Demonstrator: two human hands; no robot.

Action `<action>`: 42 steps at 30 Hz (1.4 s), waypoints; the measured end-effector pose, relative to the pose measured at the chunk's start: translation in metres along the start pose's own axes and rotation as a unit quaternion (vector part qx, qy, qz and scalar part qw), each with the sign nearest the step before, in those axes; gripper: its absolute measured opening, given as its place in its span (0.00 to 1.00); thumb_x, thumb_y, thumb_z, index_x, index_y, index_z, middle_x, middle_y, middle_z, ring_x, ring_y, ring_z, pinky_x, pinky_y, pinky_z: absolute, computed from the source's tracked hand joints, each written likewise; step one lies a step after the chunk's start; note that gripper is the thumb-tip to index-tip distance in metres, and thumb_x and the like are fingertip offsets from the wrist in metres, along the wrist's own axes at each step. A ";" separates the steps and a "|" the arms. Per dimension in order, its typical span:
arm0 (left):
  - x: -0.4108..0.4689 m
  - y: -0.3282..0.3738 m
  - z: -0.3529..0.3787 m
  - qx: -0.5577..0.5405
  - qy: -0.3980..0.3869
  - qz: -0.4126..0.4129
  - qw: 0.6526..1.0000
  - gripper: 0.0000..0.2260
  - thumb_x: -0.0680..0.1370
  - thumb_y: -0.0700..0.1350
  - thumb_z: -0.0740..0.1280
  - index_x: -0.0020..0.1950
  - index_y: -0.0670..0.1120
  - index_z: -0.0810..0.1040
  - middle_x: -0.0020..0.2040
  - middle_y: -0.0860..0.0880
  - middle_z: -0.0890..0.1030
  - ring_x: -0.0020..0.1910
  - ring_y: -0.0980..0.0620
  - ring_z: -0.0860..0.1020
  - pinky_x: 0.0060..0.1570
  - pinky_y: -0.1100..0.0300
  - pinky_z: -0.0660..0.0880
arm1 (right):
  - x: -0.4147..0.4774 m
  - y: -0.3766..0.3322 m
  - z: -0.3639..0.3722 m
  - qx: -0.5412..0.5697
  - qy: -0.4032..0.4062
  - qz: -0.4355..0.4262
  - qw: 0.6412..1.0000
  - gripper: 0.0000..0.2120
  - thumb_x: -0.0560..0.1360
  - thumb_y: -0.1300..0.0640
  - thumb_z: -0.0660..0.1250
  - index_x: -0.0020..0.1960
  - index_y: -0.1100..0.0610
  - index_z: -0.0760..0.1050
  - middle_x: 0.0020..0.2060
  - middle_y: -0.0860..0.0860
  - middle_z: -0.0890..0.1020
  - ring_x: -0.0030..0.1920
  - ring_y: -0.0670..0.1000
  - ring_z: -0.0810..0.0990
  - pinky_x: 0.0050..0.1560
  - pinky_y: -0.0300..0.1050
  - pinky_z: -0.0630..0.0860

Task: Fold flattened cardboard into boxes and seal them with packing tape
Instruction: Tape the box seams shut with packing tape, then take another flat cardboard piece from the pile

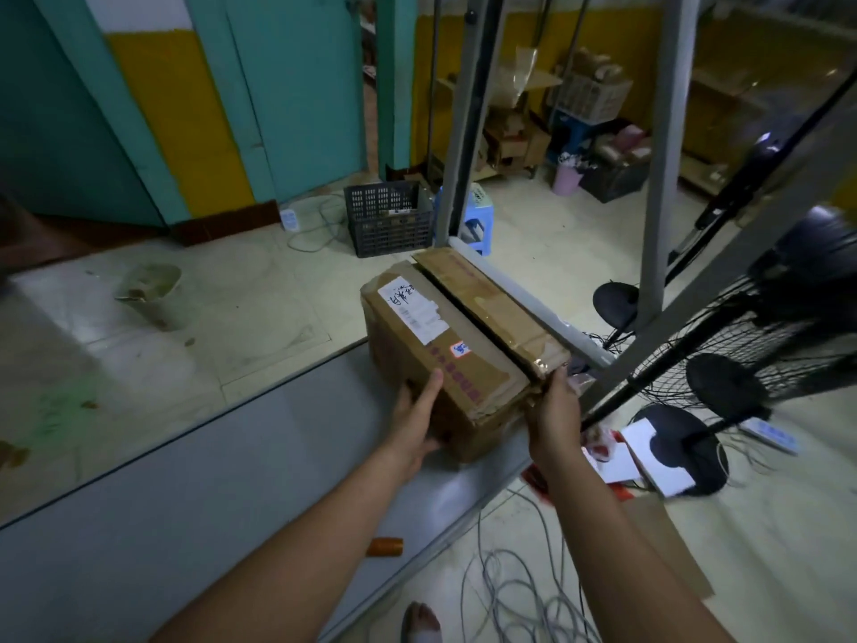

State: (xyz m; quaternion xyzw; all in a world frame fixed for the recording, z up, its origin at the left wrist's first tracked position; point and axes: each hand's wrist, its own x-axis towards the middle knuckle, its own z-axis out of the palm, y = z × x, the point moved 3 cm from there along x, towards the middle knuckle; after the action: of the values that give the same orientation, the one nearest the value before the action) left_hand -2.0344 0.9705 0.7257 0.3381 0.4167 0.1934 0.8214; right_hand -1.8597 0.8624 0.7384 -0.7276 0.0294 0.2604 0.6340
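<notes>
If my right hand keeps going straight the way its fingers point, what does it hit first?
The cardboard box: your right hand points at its near end, with the fingertips apparently at the taped flap beside the open seam. Whether they touch is unclear.

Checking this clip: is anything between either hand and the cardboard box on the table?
Nothing visible does. The left hand presses flat against the cardboard box's near left side, and the right hand touches its near right end, below the top flaps. Both are in direct contact with it.
</notes>
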 end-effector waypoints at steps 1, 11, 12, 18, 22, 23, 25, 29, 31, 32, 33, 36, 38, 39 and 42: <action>0.003 -0.005 0.003 0.000 0.001 0.008 1.000 0.40 0.73 0.64 0.72 0.83 0.56 0.64 0.74 0.48 0.77 0.62 0.50 0.80 0.57 0.38 0.82 | 0.001 0.004 -0.003 -0.029 0.000 -0.016 0.999 0.27 0.86 0.41 0.56 0.73 0.61 0.72 0.68 0.62 0.78 0.65 0.62 0.80 0.53 0.45 0.76; 0.011 0.017 -0.019 0.296 0.043 0.109 0.948 0.36 0.75 0.70 0.69 0.77 0.51 0.73 0.72 0.51 0.79 0.74 0.48 0.75 0.64 0.58 0.70 | -0.051 -0.003 -0.022 -0.114 0.005 -0.169 0.979 0.25 0.85 0.47 0.63 0.80 0.51 0.64 0.70 0.45 0.73 0.74 0.51 0.71 0.67 0.46 0.69; 0.011 0.025 -0.025 0.339 0.056 0.132 0.930 0.37 0.76 0.70 0.70 0.78 0.51 0.72 0.74 0.50 0.77 0.74 0.47 0.75 0.67 0.56 0.71 | -0.058 -0.011 -0.024 -0.141 0.002 -0.200 0.970 0.27 0.85 0.46 0.63 0.81 0.51 0.63 0.74 0.47 0.72 0.76 0.50 0.69 0.71 0.49 0.69; -0.021 0.084 -0.073 0.608 0.131 0.258 0.739 0.42 0.75 0.76 0.59 0.84 0.56 0.60 0.82 0.51 0.67 0.79 0.45 0.67 0.73 0.42 0.71 | -0.107 -0.068 0.008 -0.391 -0.072 -0.368 0.841 0.32 0.83 0.37 0.61 0.82 0.47 0.61 0.81 0.50 0.63 0.82 0.54 0.58 0.78 0.64 0.61; -0.064 0.120 -0.139 0.673 0.202 0.282 0.654 0.42 0.76 0.76 0.58 0.84 0.54 0.61 0.80 0.49 0.69 0.77 0.45 0.68 0.74 0.45 0.68 | -0.155 -0.074 0.089 -0.480 -0.182 -0.420 0.749 0.34 0.81 0.35 0.60 0.82 0.48 0.60 0.82 0.50 0.62 0.81 0.55 0.59 0.79 0.63 0.60; -0.078 0.127 -0.160 0.677 0.222 0.284 0.642 0.42 0.77 0.75 0.59 0.85 0.54 0.61 0.80 0.49 0.70 0.77 0.46 0.69 0.74 0.46 0.68 | -0.169 -0.071 0.114 -0.487 -0.213 -0.437 0.725 0.35 0.81 0.35 0.61 0.82 0.49 0.60 0.82 0.51 0.62 0.81 0.55 0.59 0.80 0.62 0.59; -0.111 0.139 -0.207 0.675 0.271 0.276 0.628 0.41 0.78 0.74 0.61 0.85 0.53 0.60 0.79 0.49 0.71 0.76 0.46 0.70 0.74 0.46 0.68 | -0.203 -0.059 0.164 -0.491 -0.279 -0.466 0.681 0.36 0.81 0.34 0.60 0.83 0.50 0.58 0.83 0.50 0.60 0.83 0.54 0.56 0.81 0.61 0.58; -0.190 0.155 -0.304 0.658 0.377 0.224 0.613 0.41 0.78 0.73 0.61 0.85 0.52 0.60 0.80 0.49 0.71 0.77 0.46 0.69 0.76 0.45 0.67 | -0.278 -0.024 0.257 -0.483 -0.389 -0.513 0.594 0.37 0.82 0.32 0.57 0.84 0.48 0.55 0.84 0.48 0.57 0.84 0.52 0.53 0.82 0.58 0.54; -0.237 0.154 -0.353 0.636 0.430 0.196 0.610 0.41 0.78 0.73 0.61 0.85 0.53 0.61 0.80 0.49 0.70 0.78 0.46 0.68 0.76 0.45 0.66 | -0.320 -0.005 0.296 -0.468 -0.434 -0.535 0.554 0.37 0.82 0.32 0.57 0.84 0.49 0.57 0.83 0.49 0.59 0.83 0.53 0.55 0.81 0.58 0.56; -0.261 0.150 -0.377 0.623 0.458 0.180 0.608 0.41 0.78 0.74 0.61 0.84 0.53 0.61 0.80 0.49 0.71 0.78 0.46 0.68 0.75 0.45 0.67 | -0.342 0.005 0.314 -0.460 -0.455 -0.544 0.535 0.37 0.82 0.32 0.58 0.84 0.50 0.58 0.83 0.49 0.60 0.83 0.53 0.56 0.81 0.58 0.57; -0.285 0.145 -0.400 0.608 0.483 0.166 0.608 0.40 0.78 0.74 0.62 0.84 0.53 0.62 0.79 0.49 0.71 0.77 0.45 0.69 0.75 0.45 0.68 | -0.365 0.016 0.330 -0.452 -0.475 -0.551 0.516 0.36 0.82 0.32 0.58 0.83 0.50 0.58 0.83 0.50 0.61 0.83 0.53 0.57 0.81 0.59 0.57; -0.356 0.123 -0.460 0.549 0.554 0.133 0.612 0.39 0.78 0.72 0.64 0.83 0.52 0.65 0.78 0.48 0.73 0.74 0.44 0.72 0.72 0.45 0.71 | -0.432 0.049 0.369 -0.431 -0.535 -0.564 0.458 0.36 0.81 0.32 0.58 0.83 0.49 0.59 0.82 0.50 0.62 0.82 0.53 0.58 0.80 0.57 0.57; -0.398 0.102 -0.494 0.501 0.593 0.114 0.620 0.39 0.77 0.72 0.65 0.82 0.53 0.67 0.77 0.48 0.73 0.75 0.44 0.72 0.74 0.45 0.70 | -0.475 0.074 0.390 -0.423 -0.575 -0.563 0.417 0.36 0.81 0.32 0.58 0.83 0.49 0.59 0.82 0.50 0.62 0.82 0.53 0.59 0.79 0.57 0.57; -0.416 0.089 -0.509 0.488 0.606 0.102 0.620 0.38 0.77 0.72 0.65 0.82 0.53 0.67 0.78 0.49 0.73 0.76 0.45 0.71 0.75 0.45 0.68 | -0.496 0.088 0.399 -0.421 -0.591 -0.563 0.397 0.36 0.81 0.32 0.59 0.83 0.49 0.59 0.82 0.50 0.62 0.81 0.53 0.60 0.78 0.57 0.59; -0.466 0.048 -0.545 0.448 0.645 0.056 0.617 0.36 0.78 0.70 0.66 0.82 0.53 0.67 0.78 0.49 0.73 0.76 0.46 0.71 0.77 0.47 0.66 | -0.556 0.131 0.423 -0.422 -0.631 -0.551 0.346 0.36 0.81 0.33 0.60 0.82 0.51 0.61 0.79 0.53 0.66 0.78 0.56 0.65 0.75 0.60 0.65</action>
State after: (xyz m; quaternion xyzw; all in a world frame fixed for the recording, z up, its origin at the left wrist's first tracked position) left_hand -2.7492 0.9398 0.7871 0.4753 0.8542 0.1968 0.0756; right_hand -2.5328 1.0737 0.8252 -0.3716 -0.9007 0.2123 0.0745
